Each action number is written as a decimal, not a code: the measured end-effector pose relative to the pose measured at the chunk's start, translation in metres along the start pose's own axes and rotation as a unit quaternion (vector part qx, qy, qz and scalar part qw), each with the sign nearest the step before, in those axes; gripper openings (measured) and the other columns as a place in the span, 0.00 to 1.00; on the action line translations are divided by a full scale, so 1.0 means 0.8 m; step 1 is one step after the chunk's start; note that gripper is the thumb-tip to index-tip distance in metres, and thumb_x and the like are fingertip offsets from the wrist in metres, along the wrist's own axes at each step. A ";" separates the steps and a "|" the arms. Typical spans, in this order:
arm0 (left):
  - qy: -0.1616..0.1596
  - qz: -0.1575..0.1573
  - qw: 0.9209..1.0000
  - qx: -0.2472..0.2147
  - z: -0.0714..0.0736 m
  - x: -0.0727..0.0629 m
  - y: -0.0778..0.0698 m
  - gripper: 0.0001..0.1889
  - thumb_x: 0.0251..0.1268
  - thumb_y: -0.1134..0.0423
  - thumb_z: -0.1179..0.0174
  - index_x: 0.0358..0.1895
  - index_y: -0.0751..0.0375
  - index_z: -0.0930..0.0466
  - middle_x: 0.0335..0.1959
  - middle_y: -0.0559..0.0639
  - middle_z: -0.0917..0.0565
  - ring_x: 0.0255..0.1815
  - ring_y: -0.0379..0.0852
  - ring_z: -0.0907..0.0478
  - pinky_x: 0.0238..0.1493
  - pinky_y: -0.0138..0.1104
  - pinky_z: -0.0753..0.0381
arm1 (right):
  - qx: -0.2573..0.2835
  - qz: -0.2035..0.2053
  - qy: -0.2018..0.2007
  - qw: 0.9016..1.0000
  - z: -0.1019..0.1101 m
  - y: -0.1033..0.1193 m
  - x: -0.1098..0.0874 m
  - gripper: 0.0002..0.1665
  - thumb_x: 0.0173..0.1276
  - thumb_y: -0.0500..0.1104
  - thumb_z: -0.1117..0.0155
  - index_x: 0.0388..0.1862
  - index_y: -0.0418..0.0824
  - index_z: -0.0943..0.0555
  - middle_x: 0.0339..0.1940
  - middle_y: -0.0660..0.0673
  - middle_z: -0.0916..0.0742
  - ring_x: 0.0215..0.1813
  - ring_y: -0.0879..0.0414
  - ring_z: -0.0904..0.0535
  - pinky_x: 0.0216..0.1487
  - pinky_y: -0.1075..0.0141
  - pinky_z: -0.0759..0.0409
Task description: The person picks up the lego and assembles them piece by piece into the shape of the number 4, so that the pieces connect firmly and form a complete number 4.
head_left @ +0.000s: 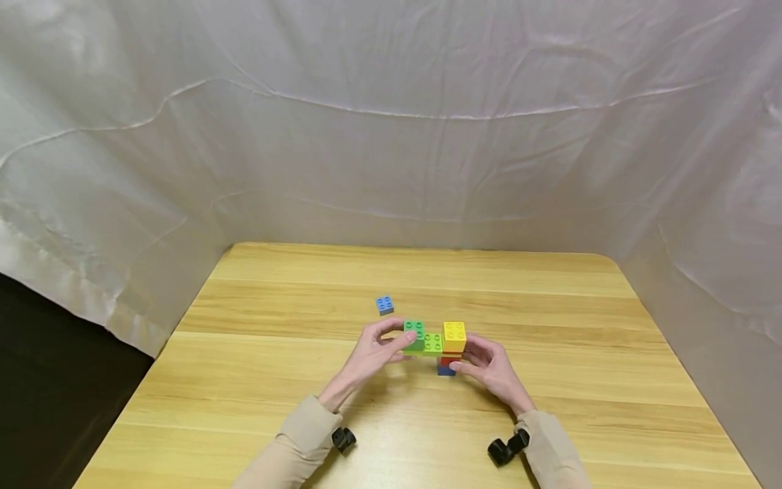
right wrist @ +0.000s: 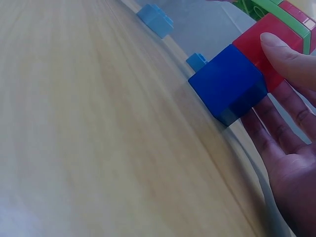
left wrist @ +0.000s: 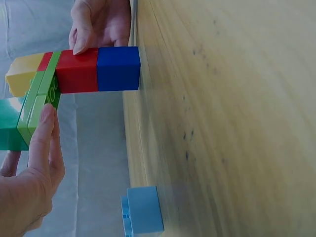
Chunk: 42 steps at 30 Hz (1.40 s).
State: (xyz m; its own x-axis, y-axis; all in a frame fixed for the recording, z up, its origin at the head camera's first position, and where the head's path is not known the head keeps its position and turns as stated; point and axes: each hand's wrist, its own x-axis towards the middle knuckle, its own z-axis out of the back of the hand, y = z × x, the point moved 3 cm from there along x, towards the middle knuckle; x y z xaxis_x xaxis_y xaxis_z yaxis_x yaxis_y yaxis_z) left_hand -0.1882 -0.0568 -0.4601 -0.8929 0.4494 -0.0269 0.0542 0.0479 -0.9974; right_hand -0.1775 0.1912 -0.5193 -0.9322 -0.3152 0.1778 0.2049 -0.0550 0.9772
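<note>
Both hands hold one structure of toy building bricks. Its column has a dark blue brick (right wrist: 227,84) at the bottom, a red brick (left wrist: 77,70) above it and a yellow brick (head_left: 454,336) on top. Flat lime-green pieces (head_left: 433,343) reach out to the left from it and bear a green brick (head_left: 414,333) at their end. My left hand (head_left: 380,350) pinches that green end, thumb on the brick and fingertips under the lime pieces. With thumb and fingers, my right hand (head_left: 491,370) grips the red brick. Whether the column touches the table cannot be told.
A light blue brick (head_left: 385,305) lies studs up on the wooden table (head_left: 275,380), beyond the left hand. Another light blue piece (right wrist: 197,61) peeks out behind the dark blue brick in the right wrist view. Pale cloth (head_left: 391,170) hangs around the table.
</note>
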 end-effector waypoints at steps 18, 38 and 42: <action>0.047 -0.005 0.999 0.013 0.012 0.003 0.002 0.25 0.74 0.56 0.41 0.66 0.69 0.28 0.63 0.67 0.23 0.53 0.47 0.14 0.60 0.53 0.17 | 0.011 0.002 0.004 1.000 0.000 -0.001 0.000 0.34 0.62 0.32 0.27 0.65 0.25 0.27 0.54 0.62 0.14 0.57 0.67 0.17 0.61 0.74 0.19; 0.028 -0.011 0.983 0.181 0.087 0.001 0.019 0.30 0.56 0.70 0.31 0.64 0.73 0.27 0.60 0.70 0.20 0.61 0.65 0.23 0.69 0.54 0.25 | 0.007 -0.003 0.002 1.000 0.000 -0.001 0.002 0.32 0.62 0.33 0.28 0.65 0.27 0.26 0.54 0.61 0.14 0.57 0.67 0.17 0.62 0.74 0.19; 0.036 0.021 0.979 0.199 0.092 0.002 0.021 0.32 0.50 0.74 0.29 0.63 0.73 0.27 0.61 0.70 0.20 0.62 0.66 0.23 0.69 0.56 0.26 | 0.008 -0.006 0.003 1.000 0.000 -0.002 0.002 0.32 0.62 0.33 0.28 0.65 0.27 0.26 0.54 0.60 0.14 0.57 0.66 0.17 0.62 0.74 0.19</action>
State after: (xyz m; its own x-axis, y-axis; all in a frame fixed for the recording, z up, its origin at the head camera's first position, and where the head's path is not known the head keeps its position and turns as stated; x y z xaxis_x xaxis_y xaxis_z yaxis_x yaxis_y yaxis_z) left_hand -0.2214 -0.1211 -0.4822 -0.8587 0.5065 -0.0783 -0.1007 -0.3165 -0.9432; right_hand -0.1794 0.1909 -0.5208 -0.9324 -0.3209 0.1661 0.1895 -0.0428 0.9809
